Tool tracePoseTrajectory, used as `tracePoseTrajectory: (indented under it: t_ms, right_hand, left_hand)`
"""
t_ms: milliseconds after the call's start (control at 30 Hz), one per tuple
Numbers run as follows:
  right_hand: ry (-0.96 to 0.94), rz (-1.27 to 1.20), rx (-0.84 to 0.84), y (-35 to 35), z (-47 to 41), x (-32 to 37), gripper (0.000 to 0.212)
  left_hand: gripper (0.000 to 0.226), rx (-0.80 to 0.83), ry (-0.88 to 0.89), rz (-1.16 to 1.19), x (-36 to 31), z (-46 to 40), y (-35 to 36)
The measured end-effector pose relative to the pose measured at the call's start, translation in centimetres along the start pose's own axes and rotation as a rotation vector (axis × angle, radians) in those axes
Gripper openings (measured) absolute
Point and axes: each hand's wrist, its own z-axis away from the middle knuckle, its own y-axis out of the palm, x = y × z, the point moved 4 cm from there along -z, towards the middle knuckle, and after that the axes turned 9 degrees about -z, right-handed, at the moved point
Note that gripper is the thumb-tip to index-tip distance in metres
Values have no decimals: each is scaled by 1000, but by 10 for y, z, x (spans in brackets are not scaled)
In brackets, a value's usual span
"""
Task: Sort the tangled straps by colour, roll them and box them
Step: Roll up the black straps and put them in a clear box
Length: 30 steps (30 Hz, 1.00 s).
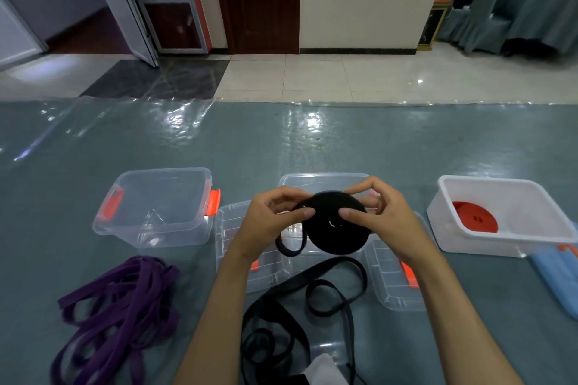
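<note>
Where the black strap (312,300) trails down toward me, its loose loops run off the bottom edge, so I cannot see its end, and something white (325,369) there is too cut off to name. From the head view, I see both hands gripping a flat, round black roll (336,222) of woven strap: the left hand (272,222) pinches its left side, thumb on the face, and the right hand (380,212) curls round its right rim. Behind the roll sit clear plastic boxes (250,247), partly hidden by my hands. Left of the roll stands a clear tub (153,206) with orange clips. Below that tub lies a tangled purple strap (122,309). Right of the roll, a white bin (506,216) holds a red roll (475,216).
</note>
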Motion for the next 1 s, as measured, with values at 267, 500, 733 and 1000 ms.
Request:
tracePoseTrajectory:
  t_ms: [267,500,733,1000]
  right_hand:
    - [-22,27,-24,-4,-1,-3,46]
    - [-115,-20,-189,-7,-2,-8,45]
    - [-127,-159,-379,-8,-8,-24,41]
    - [-75,-219,-423,-18,-18,-39,35]
  left_hand:
    - [27,-12,-56,52,11,0,9]
    - [19,-105,-60,121,19,-5,13]
    - [21,-173,-132,309,42,-4,31]
    - [21,-273,-85,281,48,-8,38]
